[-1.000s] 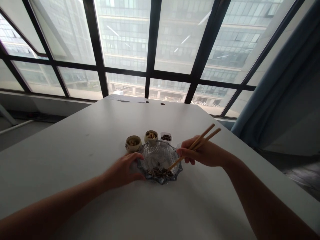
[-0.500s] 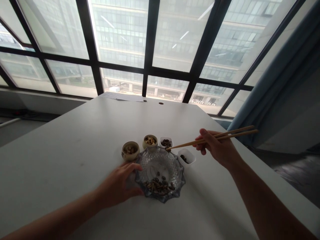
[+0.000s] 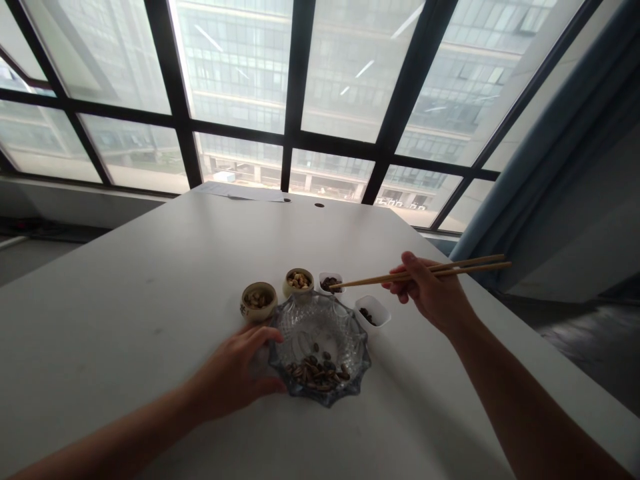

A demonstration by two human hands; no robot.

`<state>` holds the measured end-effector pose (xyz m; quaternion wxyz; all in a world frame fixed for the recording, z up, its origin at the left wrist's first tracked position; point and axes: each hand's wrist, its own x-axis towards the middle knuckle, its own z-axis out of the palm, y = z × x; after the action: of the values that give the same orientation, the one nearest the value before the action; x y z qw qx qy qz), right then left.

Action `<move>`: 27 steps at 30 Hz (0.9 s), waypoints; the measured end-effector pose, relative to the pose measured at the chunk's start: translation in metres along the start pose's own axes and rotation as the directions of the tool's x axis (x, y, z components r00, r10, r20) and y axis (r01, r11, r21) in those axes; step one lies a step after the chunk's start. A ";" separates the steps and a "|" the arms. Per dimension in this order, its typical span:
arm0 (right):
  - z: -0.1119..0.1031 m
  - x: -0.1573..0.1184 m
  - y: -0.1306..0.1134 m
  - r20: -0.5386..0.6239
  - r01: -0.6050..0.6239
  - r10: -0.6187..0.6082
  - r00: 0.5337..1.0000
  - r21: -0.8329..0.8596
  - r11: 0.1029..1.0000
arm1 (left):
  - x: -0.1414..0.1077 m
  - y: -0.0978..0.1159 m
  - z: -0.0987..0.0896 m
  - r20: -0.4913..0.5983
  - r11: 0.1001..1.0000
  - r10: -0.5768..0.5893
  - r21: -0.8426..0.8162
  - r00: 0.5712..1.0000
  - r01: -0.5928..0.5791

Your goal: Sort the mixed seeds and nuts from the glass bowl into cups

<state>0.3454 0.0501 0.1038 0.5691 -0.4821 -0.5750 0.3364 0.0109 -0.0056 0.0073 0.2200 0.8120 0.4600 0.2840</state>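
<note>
My right hand (image 3: 425, 288) grips a pair of wooden chopsticks (image 3: 373, 280). Their tips are at the far white plastic dish (image 3: 342, 280), over its small dark pieces (image 3: 329, 283). I cannot tell whether a piece is between the tips. My left hand (image 3: 245, 363) holds the left side of a scalloped glass bowl (image 3: 357, 333), thumb and fingers at its rim. Dark striped seeds (image 3: 320, 373) lie in the near part of that bowl.
Behind the bowl stand a small ceramic cup (image 3: 247, 308) with brownish pieces and another ceramic cup (image 3: 286, 288) with pale nuts. A second white dish (image 3: 383, 312) with dark bits is at right. Paper sheets (image 3: 245, 192) lie at the white table's (image 3: 150, 280) far end, before the windows.
The chopstick tips have moved from the glass bowl's far rim, where a dark piece showed at them, up to the far white dish. My left hand stays on the bowl.
</note>
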 end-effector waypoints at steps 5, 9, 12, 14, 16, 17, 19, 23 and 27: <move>-0.002 0.002 0.008 -0.077 0.028 -0.036 0.996 -0.104 0.994 | -0.001 -0.002 0.002 -0.009 1.000 0.003 0.012 1.000 -0.003; 0.000 0.002 0.009 -0.071 0.012 -0.021 0.997 -0.126 0.992 | -0.002 -0.004 0.003 -0.015 1.000 0.015 0.006 1.000 -0.015; 0.000 0.001 0.006 -0.064 0.023 -0.030 0.998 -0.102 0.994 | -0.003 -0.004 0.003 -0.020 1.000 0.017 0.006 1.000 -0.017; 0.002 -0.001 0.003 0.007 0.013 -0.013 1.000 -0.063 0.998 | -0.003 -0.004 0.004 -0.019 1.000 0.014 0.006 1.000 -0.014; 0.005 -0.005 -0.001 0.185 -0.046 0.055 0.981 -0.055 0.997 | -0.002 -0.004 0.004 -0.016 1.000 0.011 0.004 1.000 -0.011; 0.007 -0.007 -0.003 0.288 -0.083 0.102 0.952 -0.075 0.994 | -0.002 -0.004 0.004 -0.015 1.000 0.011 0.004 1.000 -0.011; 0.012 -0.012 -0.005 0.438 -0.130 0.182 0.880 -0.146 0.981 | -0.002 -0.003 0.003 -0.011 1.000 0.008 0.005 1.000 -0.008; 0.015 -0.018 -0.008 0.482 -0.089 0.204 0.852 -0.251 0.964 | -0.002 0.000 0.001 -0.011 1.000 -0.007 0.011 1.000 0.007; 0.013 -0.021 -0.014 0.529 0.009 0.179 0.829 -0.333 0.943 | -0.002 0.002 0.000 0.012 1.000 -0.014 0.013 1.000 0.014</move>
<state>0.3276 0.0288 0.1080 0.2766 -0.4759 -0.7391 0.3883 0.0113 -0.0078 0.0082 0.2194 0.8119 0.4661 0.2746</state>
